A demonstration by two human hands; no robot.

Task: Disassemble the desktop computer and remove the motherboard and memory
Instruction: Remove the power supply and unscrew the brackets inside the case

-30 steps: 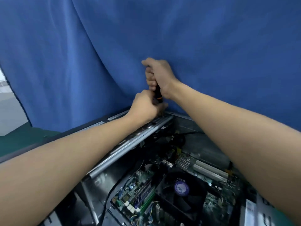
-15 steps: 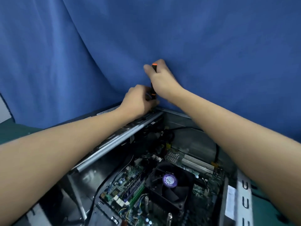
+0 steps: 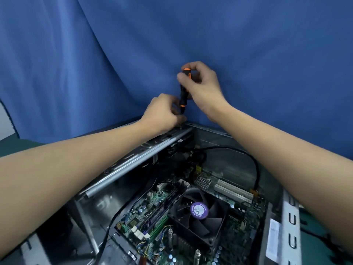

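Note:
The open desktop case (image 3: 215, 131) lies below me with its green motherboard (image 3: 244, 219) exposed. A black fan (image 3: 199, 217) sits mid-board, and a memory stick (image 3: 158, 217) stands in a slot to its left. My right hand (image 3: 202, 87) grips the top of a black and orange screwdriver (image 3: 183, 92), held upright over the far corner of the case. My left hand (image 3: 162, 113) pinches at the screwdriver's tip, right above the metal rail (image 3: 137, 159). The tip and whatever is under it are hidden by my fingers.
A blue cloth (image 3: 95, 54) hangs as a backdrop just behind the case. A black cable (image 3: 252, 163) loops inside the case to a yellow plug. White expansion slots (image 3: 231, 190) lie right of the fan. The green table surface (image 3: 19, 146) shows at left.
My right hand has shifted from wrapping the handle to gripping its top, so more of the screwdriver shows. The view tilted down, revealing more of the motherboard.

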